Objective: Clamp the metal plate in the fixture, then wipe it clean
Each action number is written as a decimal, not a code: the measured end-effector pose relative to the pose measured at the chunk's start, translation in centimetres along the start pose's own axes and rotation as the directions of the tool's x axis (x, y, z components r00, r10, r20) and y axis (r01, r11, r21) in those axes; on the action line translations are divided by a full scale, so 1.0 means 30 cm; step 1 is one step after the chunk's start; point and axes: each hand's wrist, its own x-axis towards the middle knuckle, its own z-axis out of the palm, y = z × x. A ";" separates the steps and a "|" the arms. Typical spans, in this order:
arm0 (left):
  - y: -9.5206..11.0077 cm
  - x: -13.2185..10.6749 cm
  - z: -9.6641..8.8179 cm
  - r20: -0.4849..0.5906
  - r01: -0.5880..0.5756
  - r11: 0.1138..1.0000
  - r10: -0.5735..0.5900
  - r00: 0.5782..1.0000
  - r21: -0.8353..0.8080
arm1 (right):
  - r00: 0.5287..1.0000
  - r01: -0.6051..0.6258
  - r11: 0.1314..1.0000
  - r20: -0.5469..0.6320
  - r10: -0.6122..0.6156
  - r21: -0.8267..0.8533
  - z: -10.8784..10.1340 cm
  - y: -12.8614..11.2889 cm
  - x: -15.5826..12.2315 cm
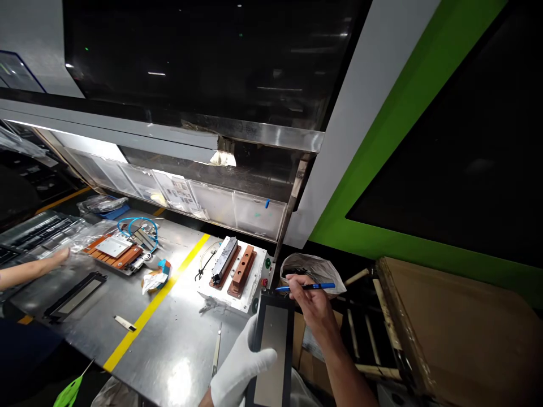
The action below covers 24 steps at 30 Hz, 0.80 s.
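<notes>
Left hand (241,367) gripping frame (275,350), right (311,305) — pinching pen (305,287)

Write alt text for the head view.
Gloved left hand holds a black-framed panel; bare right hand holds a blue pen at its top edge. Beyond, a steel workbench carries a white fixture with copper bars. Another person's hand shows at left.

**Machine bay beside a steel bench**

At 12 o'clock a dark glossy panel (203,56) sits above a steel ledge (263,131), with a green-and-white machine frame (407,152) at 2 o'clock. Clear plastic bins (212,203) line 11 o'clock. A steel workbench (178,316) with a yellow stripe (148,302) fills 8 o'clock; a cardboard sheet (453,333) in a wooden frame (392,316) lies at 4.
</notes>
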 end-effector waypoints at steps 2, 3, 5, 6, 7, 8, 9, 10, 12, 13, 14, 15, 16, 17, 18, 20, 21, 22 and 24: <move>0.005 0.004 0.002 0.002 0.011 1.000 -0.011 1.000 0.003 | 0.999 0.021 1.000 0.043 -0.021 0.000 0.018 0.001 0.009; 0.007 0.006 0.003 0.000 0.010 1.000 -0.010 1.000 0.006 | 0.998 0.023 1.000 0.058 -0.023 0.001 0.024 0.002 0.014; 0.012 0.009 0.005 -0.007 0.006 1.000 -0.006 1.000 0.012 | 0.997 0.014 1.000 0.075 -0.014 0.002 0.034 0.007 0.021; 0.014 0.010 0.006 -0.007 0.005 1.000 -0.005 1.000 0.014 | 0.997 0.012 1.000 0.080 -0.012 0.000 0.037 0.009 0.023; 0.016 0.011 0.007 -0.006 0.005 1.000 -0.005 1.000 0.014 | 0.996 0.013 1.000 0.084 -0.012 -0.003 0.039 0.010 0.025; 0.018 0.012 0.008 -0.002 0.010 1.000 -0.010 1.000 0.010 | 0.996 0.014 1.000 0.087 -0.014 -0.008 0.041 0.011 0.026; 0.020 0.012 0.009 0.004 0.021 1.000 -0.021 1.000 0.003 | 0.996 0.016 1.000 0.090 -0.015 -0.016 0.042 0.012 0.028; 0.023 0.012 0.010 0.010 0.031 1.000 -0.031 0.999 -0.002 | 0.996 0.016 1.000 0.092 -0.014 -0.026 0.044 0.012 0.030; 0.028 0.013 0.011 0.012 0.042 0.999 -0.042 0.999 -0.010 | 0.998 0.009 0.999 0.061 -0.005 -0.052 0.044 0.011 0.033; 0.029 0.013 0.011 0.010 0.040 0.999 -0.040 0.999 -0.013 | 1.000 0.003 0.998 0.022 -0.001 -0.063 0.042 0.010 0.034; 0.030 0.013 0.011 0.009 0.039 0.999 -0.039 0.999 -0.016 | 1.000 -0.001 0.998 -0.029 -0.001 -0.070 0.039 0.009 0.033; 0.029 0.012 0.010 0.005 0.035 0.999 -0.035 0.999 -0.021 | 0.996 -0.002 0.998 -0.085 -0.004 -0.071 0.034 0.006 0.030; 0.027 0.012 0.008 0.003 0.030 0.999 -0.030 1.000 -0.029 | 0.991 -0.003 0.998 -0.133 -0.005 -0.060 0.028 0.002 0.025; 0.024 0.011 0.006 -0.002 0.027 0.999 -0.027 1.000 -0.036 | 0.986 -0.003 0.999 -0.168 -0.003 -0.037 0.021 -0.003 0.016; 0.019 0.010 0.003 -0.012 0.025 0.999 -0.025 1.000 -0.042 | 0.983 -0.003 1.000 -0.181 0.002 -0.006 0.014 -0.009 0.003; 0.008 0.010 -0.001 -0.050 0.000 0.995 -0.005 0.999 -0.095 | 0.986 -0.004 0.998 -0.166 0.014 0.064 -0.002 -0.016 -0.034; 0.004 0.012 -0.004 -0.073 -0.017 0.989 0.006 0.997 -0.147 | 0.987 0.003 0.995 -0.157 0.013 0.100 -0.009 -0.015 -0.058; 0.001 0.014 -0.007 -0.101 -0.032 0.977 0.011 0.995 -0.209 | 0.989 0.016 0.992 -0.149 0.003 0.127 -0.016 -0.010 -0.085; 0.003 0.022 -0.015 -0.173 -0.068 0.947 0.013 0.985 -0.314 | 0.992 0.051 0.987 -0.125 -0.032 0.152 -0.027 0.013 -0.145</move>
